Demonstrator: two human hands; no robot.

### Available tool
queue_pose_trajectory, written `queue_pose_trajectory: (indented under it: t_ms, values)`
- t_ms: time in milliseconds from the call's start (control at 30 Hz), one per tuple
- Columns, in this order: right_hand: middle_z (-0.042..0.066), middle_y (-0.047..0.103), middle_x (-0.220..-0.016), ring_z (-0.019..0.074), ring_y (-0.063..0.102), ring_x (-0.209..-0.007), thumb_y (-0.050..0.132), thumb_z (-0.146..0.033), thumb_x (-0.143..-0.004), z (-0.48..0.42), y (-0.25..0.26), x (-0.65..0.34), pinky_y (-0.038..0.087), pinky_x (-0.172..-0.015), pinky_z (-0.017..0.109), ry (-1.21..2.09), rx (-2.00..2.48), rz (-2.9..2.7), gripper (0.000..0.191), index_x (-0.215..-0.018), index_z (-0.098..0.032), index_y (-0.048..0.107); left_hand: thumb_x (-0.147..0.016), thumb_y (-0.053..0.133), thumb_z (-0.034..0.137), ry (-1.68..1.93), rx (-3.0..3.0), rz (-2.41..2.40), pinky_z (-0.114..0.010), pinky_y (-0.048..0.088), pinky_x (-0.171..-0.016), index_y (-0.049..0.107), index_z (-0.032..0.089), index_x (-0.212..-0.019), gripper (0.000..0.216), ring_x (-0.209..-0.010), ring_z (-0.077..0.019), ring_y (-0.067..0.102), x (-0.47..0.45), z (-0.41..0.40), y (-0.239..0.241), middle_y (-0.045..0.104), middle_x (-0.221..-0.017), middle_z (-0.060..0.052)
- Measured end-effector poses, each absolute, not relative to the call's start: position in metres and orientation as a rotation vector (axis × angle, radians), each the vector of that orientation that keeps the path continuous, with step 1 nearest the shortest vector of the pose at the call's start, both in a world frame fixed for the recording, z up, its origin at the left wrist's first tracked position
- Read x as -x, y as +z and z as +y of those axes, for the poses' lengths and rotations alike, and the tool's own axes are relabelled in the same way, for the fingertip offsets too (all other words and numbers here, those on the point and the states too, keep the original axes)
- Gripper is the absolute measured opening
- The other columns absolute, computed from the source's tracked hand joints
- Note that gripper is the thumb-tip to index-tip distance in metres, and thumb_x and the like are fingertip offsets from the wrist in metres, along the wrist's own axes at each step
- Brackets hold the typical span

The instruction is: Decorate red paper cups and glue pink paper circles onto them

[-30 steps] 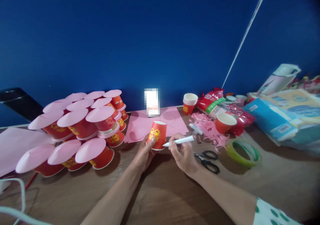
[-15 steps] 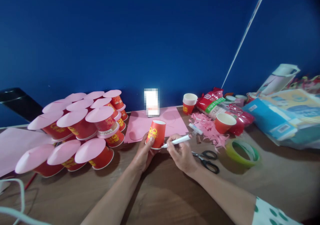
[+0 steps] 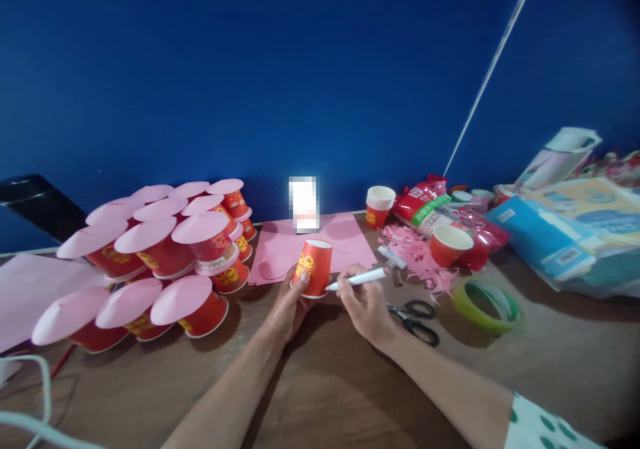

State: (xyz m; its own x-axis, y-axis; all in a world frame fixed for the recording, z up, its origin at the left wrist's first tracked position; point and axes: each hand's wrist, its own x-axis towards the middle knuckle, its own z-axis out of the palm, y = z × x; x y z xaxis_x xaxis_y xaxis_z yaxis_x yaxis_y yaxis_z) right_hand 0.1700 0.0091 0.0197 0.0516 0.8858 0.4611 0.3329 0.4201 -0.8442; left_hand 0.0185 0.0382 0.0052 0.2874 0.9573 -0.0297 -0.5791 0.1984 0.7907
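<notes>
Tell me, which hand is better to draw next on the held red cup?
Probably the right hand: it holds the white pen, tip close to the red cup. The left hand is busy holding that cup.

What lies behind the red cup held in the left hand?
Behind the red cup are pink paper sheets, then a bright, pixelated rectangle and the blue wall. The cup covers part of the sheets; whatever is there cannot be seen.

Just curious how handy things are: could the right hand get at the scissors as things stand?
Probably yes: the scissors lie just beside the right hand, with nothing visibly between, though it holds a white pen.
</notes>
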Motion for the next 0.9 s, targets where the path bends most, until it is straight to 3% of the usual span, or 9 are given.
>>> queue_pose_trajectory:
  t_ms: [267, 567, 900]
  values:
    - [-0.003, 0.049, -0.059, 0.0102, 0.046, -0.048, 0.047, -0.027, -0.09, 0.0066, 0.0225, -0.1681, 0.037, -0.046, 0.021, 0.677, 1.088, -1.568, 0.015, -0.077, -0.02, 0.05, -0.081, 0.063, 0.043, 1.177, -0.763, 0.59, -0.033, 0.051, -0.075, 0.055, 0.022, -0.118, 0.043, -0.077, -0.0181, 0.066, -0.0172, 0.0411, -0.0019, 0.068, -0.093, -0.005]
    - [-0.003, 0.052, -0.06, 0.0107, 0.048, -0.049, 0.05, -0.024, -0.088, 0.0058, 0.0214, -0.1693, 0.038, -0.048, 0.021, 0.652, 1.093, -1.566, 0.011, -0.078, -0.02, 0.052, -0.078, 0.069, 0.033, 1.159, -0.786, 0.558, -0.038, 0.049, -0.085, 0.058, 0.018, -0.109, 0.037, -0.087, -0.0211, 0.066, -0.0176, 0.0397, 0.0008, 0.069, -0.094, -0.007]
    - [-0.002, 0.054, -0.064, 0.0114, 0.052, -0.054, 0.048, -0.024, -0.09, 0.0076, 0.0216, -0.1693, 0.043, -0.054, 0.022, 0.593, 1.097, -1.534, 0.012, -0.079, -0.02, 0.052, -0.08, 0.067, 0.036, 1.147, -0.773, 0.582, -0.04, 0.051, -0.085, 0.058, 0.017, -0.11, 0.036, -0.092, -0.0245, 0.067, -0.0173, 0.0394, 0.0034, 0.069, -0.098, -0.009]
